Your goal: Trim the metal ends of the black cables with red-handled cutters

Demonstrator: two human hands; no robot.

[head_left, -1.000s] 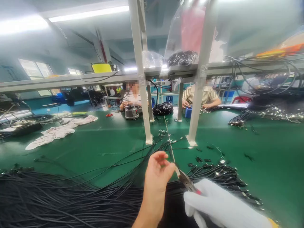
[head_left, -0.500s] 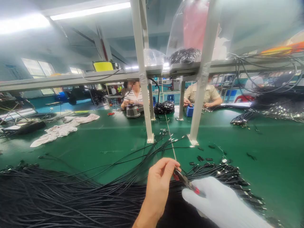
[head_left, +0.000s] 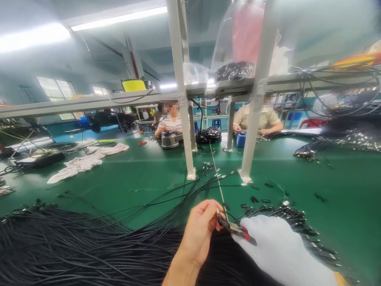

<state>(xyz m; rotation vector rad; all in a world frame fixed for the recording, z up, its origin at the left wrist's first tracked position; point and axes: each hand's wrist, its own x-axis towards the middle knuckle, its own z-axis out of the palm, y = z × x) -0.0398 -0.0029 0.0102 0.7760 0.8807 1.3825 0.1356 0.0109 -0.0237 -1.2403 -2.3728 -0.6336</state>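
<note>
My bare left hand [head_left: 199, 232] is closed in a pinch on the end of a thin black cable [head_left: 219, 190] that runs away across the green table [head_left: 125, 180]. My right hand [head_left: 276, 250], in a white glove, grips small red-handled pliers [head_left: 235, 228]. The jaws of the pliers meet the cable end right at my left fingertips. Both hands hover over a big heap of black cables [head_left: 74, 246] at the near edge.
Two white shelf posts [head_left: 187, 119] stand on the table just beyond my hands. Small black parts [head_left: 257, 198] lie scattered to the right. A white cloth [head_left: 86, 163] lies far left. Two people sit working at the far side [head_left: 169, 121].
My left fingers have closed down onto the cable end and the pliers' tip has moved in to meet them. The view has shifted slightly left.
</note>
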